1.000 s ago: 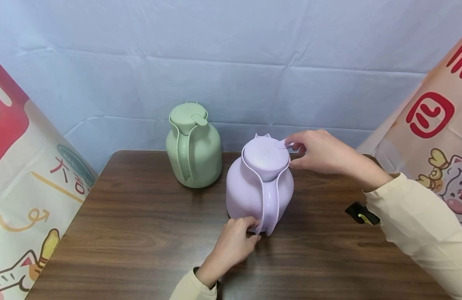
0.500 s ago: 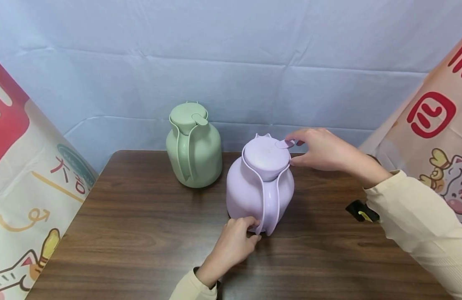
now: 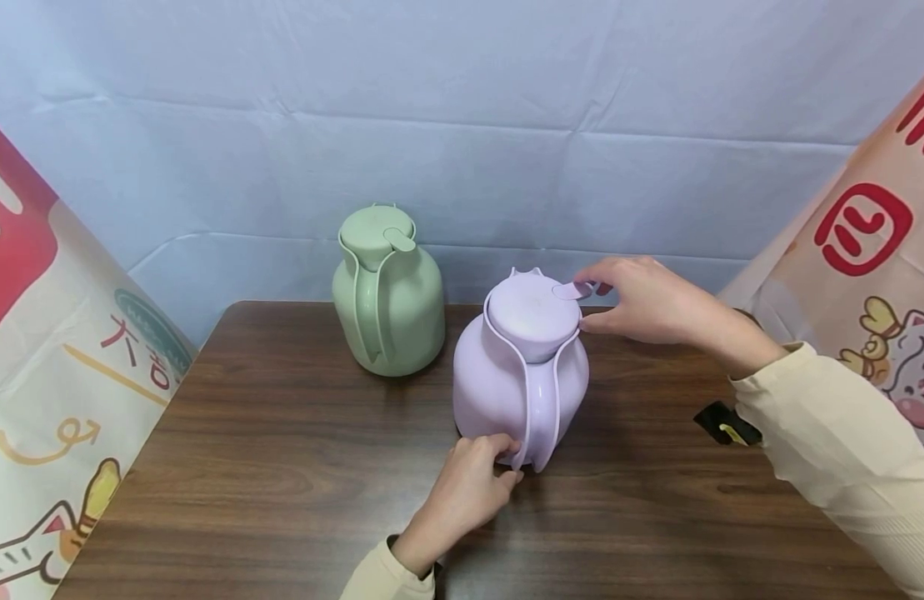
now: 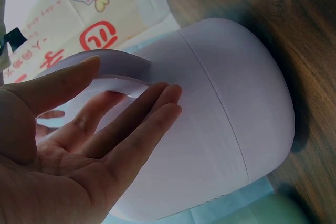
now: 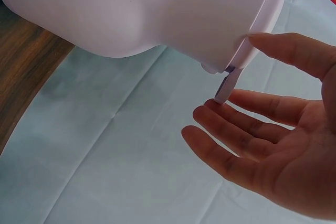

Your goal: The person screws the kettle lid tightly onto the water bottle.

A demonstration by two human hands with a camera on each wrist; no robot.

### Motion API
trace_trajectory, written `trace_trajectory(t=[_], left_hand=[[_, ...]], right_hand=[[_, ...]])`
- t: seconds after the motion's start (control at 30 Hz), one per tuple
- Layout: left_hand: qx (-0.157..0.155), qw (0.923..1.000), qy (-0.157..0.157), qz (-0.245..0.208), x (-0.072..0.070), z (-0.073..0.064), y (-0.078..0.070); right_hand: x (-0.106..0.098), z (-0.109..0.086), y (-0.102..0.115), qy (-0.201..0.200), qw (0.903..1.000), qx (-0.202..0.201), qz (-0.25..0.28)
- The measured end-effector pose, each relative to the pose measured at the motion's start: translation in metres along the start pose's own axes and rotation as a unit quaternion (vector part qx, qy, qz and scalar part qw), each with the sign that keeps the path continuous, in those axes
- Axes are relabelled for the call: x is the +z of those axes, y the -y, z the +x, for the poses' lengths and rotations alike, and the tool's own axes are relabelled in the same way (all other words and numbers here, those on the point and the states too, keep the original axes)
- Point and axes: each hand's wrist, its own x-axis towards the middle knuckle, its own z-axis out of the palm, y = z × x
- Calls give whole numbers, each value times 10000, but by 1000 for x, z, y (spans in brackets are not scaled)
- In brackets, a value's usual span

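A lilac thermos jug [image 3: 484, 383] stands upright on the table, its handle [image 3: 540, 408] towards me. My left hand [image 3: 472, 479] is at the handle's lower end, with thumb and index finger on its two sides; the other fingers are stretched out beside the jug in the left wrist view. My right hand [image 3: 649, 300] is at the lid [image 3: 532, 308]. In the right wrist view its thumb rests on the lid's edge, and fingertips are at the projecting lid lever [image 5: 228, 86]. A similar green thermos jug [image 3: 405, 317] stands apart, behind and to the left.
The dark wooden table [image 3: 267, 467] ends just behind the jugs, against a pale cloth backdrop [image 3: 462, 142]. Printed cloths [image 3: 79, 367] hang at both sides. A small black item with a yellow mark [image 3: 724, 423] is beside my right sleeve.
My right hand has shifted slightly upward at the lid lever, and more of the lever shows. The left hand and both jugs stay in place.
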Motion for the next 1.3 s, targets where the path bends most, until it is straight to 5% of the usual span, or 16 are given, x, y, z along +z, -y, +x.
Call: trace_trajectory(t=[1.3], left_hand=[[-22,10000,-40,52,2,0,1]], right_hand=[[2,-6,0,-351,9994,73,-1]])
